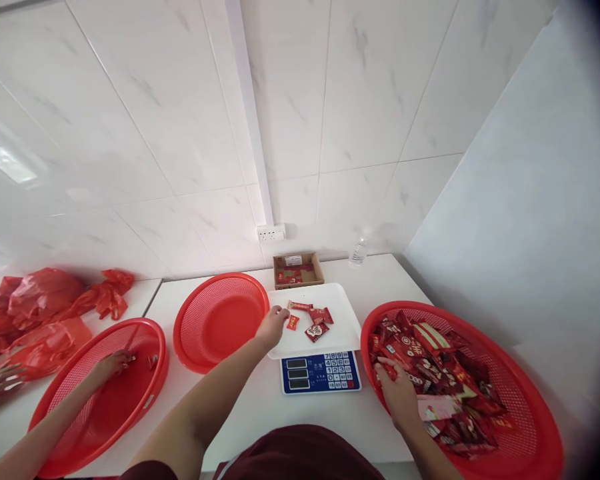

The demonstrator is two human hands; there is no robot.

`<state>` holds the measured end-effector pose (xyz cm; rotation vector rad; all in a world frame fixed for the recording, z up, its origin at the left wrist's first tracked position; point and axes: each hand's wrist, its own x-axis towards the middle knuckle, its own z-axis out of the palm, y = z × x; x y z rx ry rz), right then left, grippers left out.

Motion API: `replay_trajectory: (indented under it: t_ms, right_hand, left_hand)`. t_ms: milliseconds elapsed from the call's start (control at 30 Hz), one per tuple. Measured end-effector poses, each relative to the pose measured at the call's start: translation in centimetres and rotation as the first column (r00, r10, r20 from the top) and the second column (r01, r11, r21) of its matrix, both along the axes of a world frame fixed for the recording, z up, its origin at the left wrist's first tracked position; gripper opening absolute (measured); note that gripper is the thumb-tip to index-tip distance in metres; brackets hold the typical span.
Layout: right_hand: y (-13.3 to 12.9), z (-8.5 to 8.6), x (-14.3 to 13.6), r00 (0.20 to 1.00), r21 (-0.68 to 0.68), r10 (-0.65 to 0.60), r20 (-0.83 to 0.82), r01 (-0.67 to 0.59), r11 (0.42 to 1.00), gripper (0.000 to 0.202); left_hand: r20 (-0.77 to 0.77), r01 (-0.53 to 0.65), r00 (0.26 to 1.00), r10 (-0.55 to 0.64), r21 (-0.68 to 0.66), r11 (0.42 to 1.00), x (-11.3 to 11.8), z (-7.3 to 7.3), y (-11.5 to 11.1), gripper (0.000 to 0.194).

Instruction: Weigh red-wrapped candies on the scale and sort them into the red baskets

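My left hand (274,327) is over the left edge of the white weighing tray (343,327), its fingers pressed together. Whether anything is between them I cannot make out. Right beside the fingertips lies a small red packet (293,323). Several more dark red snack packets (317,332) lie on the tray, which sits on a scale with a blue keypad (321,373). My right hand (399,393) is inside the right red basket (535,400), among a heap of mostly red wrapped snacks (450,373). Its fingers are curled around a small red packet (390,371).
An red basket (195,333) stands left of the tray. Another person's hand (113,367) reaches into a further red basket (155,333); a second hand (3,387) is near red plastic bags (50,300). Behind the tray are a cardboard box (297,260) and a clear bottle (359,251).
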<state>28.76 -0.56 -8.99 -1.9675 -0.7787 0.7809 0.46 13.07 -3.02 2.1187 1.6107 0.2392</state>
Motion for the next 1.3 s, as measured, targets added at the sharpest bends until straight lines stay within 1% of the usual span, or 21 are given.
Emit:
replay_trajectory:
  t_ms: [67,167,233,267,300,367,467,567,633,667,800,867,900,1033,1100,1200,1300]
  right_hand:
    - [0.0,0.1,0.0,1.0,-0.019,0.004,-0.004,-0.004,1.0,0.042]
    - [0.0,0.3,0.0,1.0,-0.021,0.001,-0.025,-0.002,1.0,0.044]
    - [0.0,0.4,-0.1,0.999,-0.019,-0.003,-0.036,0.003,1.0,0.044]
    - [0.0,0.4,-0.1,0.999,-0.016,-0.008,-0.036,0.008,1.0,0.044]
    - [0.0,0.4,-0.1,0.999,-0.014,-0.013,-0.034,0.013,1.0,0.043]
    - [0.1,0.4,-0.1,0.999,-0.012,-0.02,-0.029,0.02,1.0,0.042]
    - [0.1,0.3,-0.1,0.999,-0.002,-0.023,-0.029,0.023,1.0,0.042]
    - [0.0,0.3,-0.1,0.999,0.006,-0.018,-0.033,0.019,1.0,0.043]
    - [0.0,0.3,-0.1,0.999,0.0,-0.018,-0.037,0.018,1.0,0.044]
    - [0.0,0.3,-0.1,0.999,0.0,-0.022,-0.038,0.022,1.0,0.044]
    - [0.0,0.1,-0.1,0.998,0.012,-0.049,-0.037,0.05,0.999,0.043]
    - [0.0,0.0,-0.1,0.998,0.02,-0.052,-0.036,0.052,0.998,0.041]
    - [-0.1,0.0,-0.1,0.998,0.025,-0.05,-0.036,0.051,0.998,0.041]
    - [-0.2,0.2,-0.1,0.998,0.002,-0.046,-0.037,0.046,0.999,0.04]
    - [-0.2,0.3,-0.1,0.998,-0.003,-0.046,-0.035,0.046,0.999,0.041]
    - [-0.1,0.5,-0.2,0.998,-0.017,-0.048,-0.041,0.048,0.999,0.041]
    - [0.0,0.5,-0.2,0.998,-0.041,-0.05,-0.036,0.048,0.998,0.042]
  left_hand:
    - [0.002,-0.072,0.997,0.072,0.059,0.996,-2.2,0.8,0.0,0.035]
    - [-0.026,-0.18,0.982,0.185,0.136,0.974,-5.5,1.8,-0.2,0.038]
    - [-0.053,-0.223,0.971,0.235,0.17,0.96,-6.7,2.0,-0.4,0.038]
    - [-0.065,-0.22,0.97,0.235,0.179,0.959,-6.8,1.9,-0.4,0.038]
    - [-0.073,-0.198,0.974,0.213,0.18,0.964,-6.6,1.7,-0.5,0.038]
    - [-0.081,-0.101,0.99,0.115,0.155,0.983,-5.2,0.9,-0.6,0.036]
    - [-0.083,0.071,0.995,-0.064,0.077,0.994,-1.7,-0.6,-0.6,0.032]
    - [-0.088,0.163,0.983,-0.161,0.016,0.987,1.2,-1.8,-0.3,0.031]
    - [-0.09,0.182,0.979,-0.181,0.003,0.983,2.3,-2.0,0.1,0.028]
    - [-0.089,0.176,0.981,-0.174,0.009,0.984,2.7,-2.0,0.4,0.03]
    - [-0.073,0.111,0.992,-0.105,0.088,0.99,4.1,-1.5,1.7,0.039]
    - [-0.06,0.118,0.992,-0.111,0.12,0.986,5.0,-1.6,2.1,0.039]
    - [-0.061,0.141,0.989,-0.135,0.122,0.982,5.6,-1.8,2.1,0.042]
    - [-0.146,0.308,0.945,-0.293,0.09,0.947,7.0,-2.9,1.8,0.071]
    - [-0.197,0.356,0.923,-0.331,0.11,0.928,7.2,-3.2,1.8,0.077]
    - [-0.224,0.366,0.915,-0.335,0.115,0.923,7.3,-3.1,2.1,0.073]
    - [-0.208,0.344,0.923,-0.324,0.064,0.937,7.6,-2.7,2.6,0.065]
